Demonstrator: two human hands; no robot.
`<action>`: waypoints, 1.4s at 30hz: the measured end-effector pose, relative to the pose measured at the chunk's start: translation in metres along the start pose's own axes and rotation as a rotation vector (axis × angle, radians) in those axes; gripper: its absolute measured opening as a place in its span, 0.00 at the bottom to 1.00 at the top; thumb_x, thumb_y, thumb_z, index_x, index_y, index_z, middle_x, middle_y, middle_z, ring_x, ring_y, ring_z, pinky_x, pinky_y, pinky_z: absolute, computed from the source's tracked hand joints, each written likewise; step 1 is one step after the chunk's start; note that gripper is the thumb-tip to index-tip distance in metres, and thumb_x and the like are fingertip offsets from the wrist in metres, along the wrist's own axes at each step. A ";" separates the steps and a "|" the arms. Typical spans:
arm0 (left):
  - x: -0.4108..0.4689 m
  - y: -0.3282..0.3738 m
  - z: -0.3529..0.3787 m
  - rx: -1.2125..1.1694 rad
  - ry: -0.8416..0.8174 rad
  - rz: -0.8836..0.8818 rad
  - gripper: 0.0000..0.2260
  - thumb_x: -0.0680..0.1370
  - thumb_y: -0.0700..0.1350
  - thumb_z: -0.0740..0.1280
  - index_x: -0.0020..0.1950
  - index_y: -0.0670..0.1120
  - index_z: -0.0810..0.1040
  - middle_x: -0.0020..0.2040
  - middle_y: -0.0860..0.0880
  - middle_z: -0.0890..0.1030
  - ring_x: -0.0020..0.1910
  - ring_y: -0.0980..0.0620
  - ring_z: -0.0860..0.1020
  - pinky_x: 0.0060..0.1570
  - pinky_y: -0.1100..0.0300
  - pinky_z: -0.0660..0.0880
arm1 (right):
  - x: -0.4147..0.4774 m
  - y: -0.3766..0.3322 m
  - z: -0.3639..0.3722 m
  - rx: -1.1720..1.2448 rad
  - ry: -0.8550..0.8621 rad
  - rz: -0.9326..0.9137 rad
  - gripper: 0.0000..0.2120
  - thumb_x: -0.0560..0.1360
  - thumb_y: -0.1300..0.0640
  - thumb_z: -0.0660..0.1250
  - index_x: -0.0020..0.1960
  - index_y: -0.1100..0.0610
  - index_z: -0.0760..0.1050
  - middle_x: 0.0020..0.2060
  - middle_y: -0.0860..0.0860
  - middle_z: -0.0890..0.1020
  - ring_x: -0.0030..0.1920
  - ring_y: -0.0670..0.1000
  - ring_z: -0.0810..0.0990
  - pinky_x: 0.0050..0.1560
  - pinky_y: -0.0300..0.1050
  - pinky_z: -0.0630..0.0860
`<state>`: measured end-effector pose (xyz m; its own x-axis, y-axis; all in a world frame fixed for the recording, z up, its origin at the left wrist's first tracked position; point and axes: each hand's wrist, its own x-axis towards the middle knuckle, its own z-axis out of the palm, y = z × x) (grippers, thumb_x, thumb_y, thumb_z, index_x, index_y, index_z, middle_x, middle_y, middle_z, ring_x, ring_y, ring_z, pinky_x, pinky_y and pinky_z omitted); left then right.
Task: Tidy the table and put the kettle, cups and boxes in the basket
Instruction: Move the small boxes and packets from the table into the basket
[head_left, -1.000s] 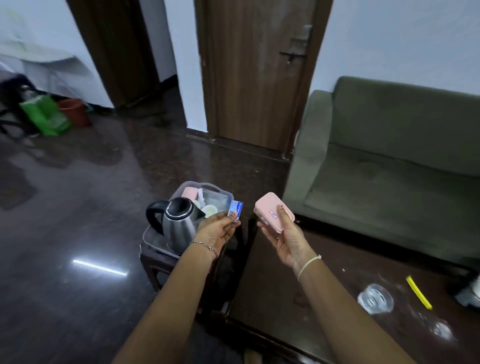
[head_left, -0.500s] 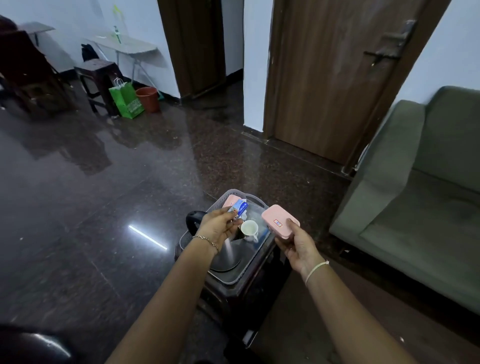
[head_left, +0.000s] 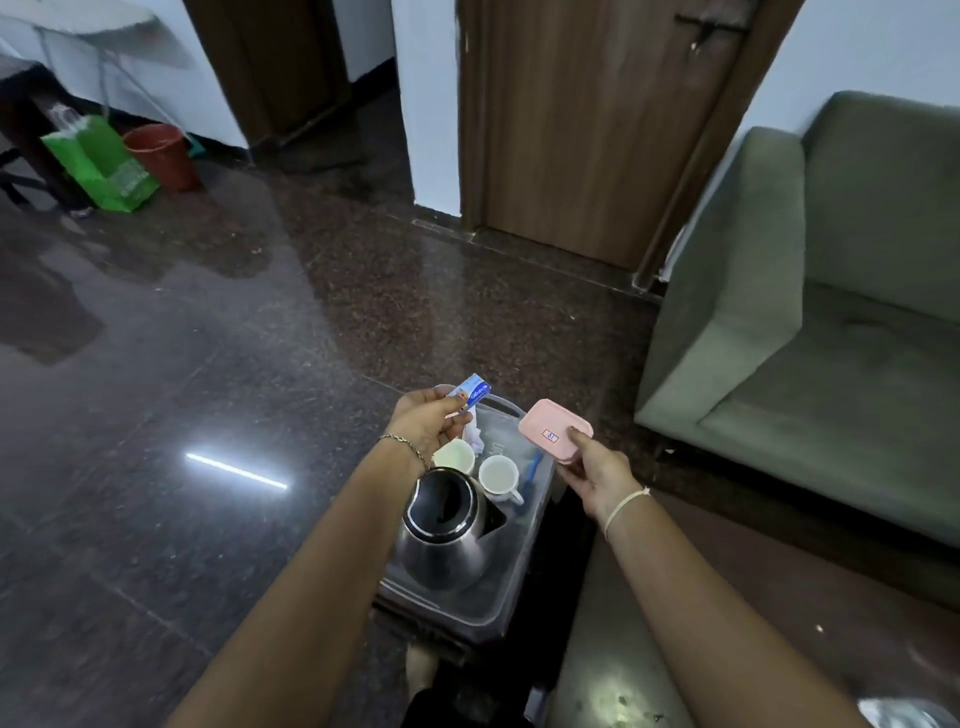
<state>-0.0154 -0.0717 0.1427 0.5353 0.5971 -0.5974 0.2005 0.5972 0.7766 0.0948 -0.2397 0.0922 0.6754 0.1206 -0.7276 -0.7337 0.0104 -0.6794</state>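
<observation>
Nearest, at the bottom right, a corner of the dark table (head_left: 623, 691) shows, glossy and catching a patch of glare; something clear and crinkled lies at its far right edge, too cut off to name. Just beyond, a clear plastic basket (head_left: 467, 616) sits on a low dark stand beside the table; the steel kettle (head_left: 441, 540) stands upright in its near end, and two white cups (head_left: 498, 475) stand behind it, so those parts of the job look done. The boxes remain: the left hand (head_left: 426, 426) pinches a small blue box (head_left: 474, 391) over the basket's far end; the right hand (head_left: 597, 475) grips a pink box (head_left: 553, 431), thumb on its lid, over the basket's right rim. I judge that both only need lowering in; whether the table holds more I cannot tell. Beyond lies a polished dark stone floor (head_left: 208, 364); a green sofa (head_left: 831, 338) stands to the right, a wooden door (head_left: 582, 130) behind, and a green bag (head_left: 98, 161) beside a red bucket (head_left: 163, 156) far left.
</observation>
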 end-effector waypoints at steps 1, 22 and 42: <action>0.010 0.002 -0.002 0.017 0.006 -0.003 0.06 0.76 0.36 0.67 0.42 0.45 0.74 0.38 0.44 0.80 0.26 0.57 0.80 0.24 0.69 0.74 | 0.006 0.002 0.006 -0.017 0.012 0.000 0.12 0.75 0.62 0.69 0.56 0.64 0.74 0.54 0.61 0.79 0.53 0.56 0.79 0.58 0.54 0.77; 0.146 -0.051 -0.052 0.334 -0.009 -0.204 0.13 0.77 0.32 0.64 0.61 0.36 0.72 0.49 0.37 0.77 0.35 0.51 0.77 0.29 0.68 0.76 | 0.124 0.078 0.079 -0.372 0.323 -0.048 0.13 0.77 0.56 0.67 0.56 0.64 0.78 0.51 0.60 0.83 0.44 0.56 0.80 0.43 0.44 0.73; 0.172 -0.068 -0.047 0.343 -0.021 -0.230 0.14 0.77 0.27 0.60 0.63 0.32 0.70 0.62 0.29 0.74 0.37 0.48 0.77 0.29 0.67 0.78 | 0.147 0.091 0.098 -0.609 0.300 -0.067 0.16 0.76 0.54 0.66 0.62 0.59 0.77 0.59 0.58 0.81 0.59 0.60 0.79 0.61 0.54 0.76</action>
<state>0.0243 0.0163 -0.0222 0.4611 0.4556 -0.7615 0.5764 0.4986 0.6474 0.1199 -0.1241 -0.0675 0.7738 -0.1426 -0.6172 -0.5762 -0.5631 -0.5924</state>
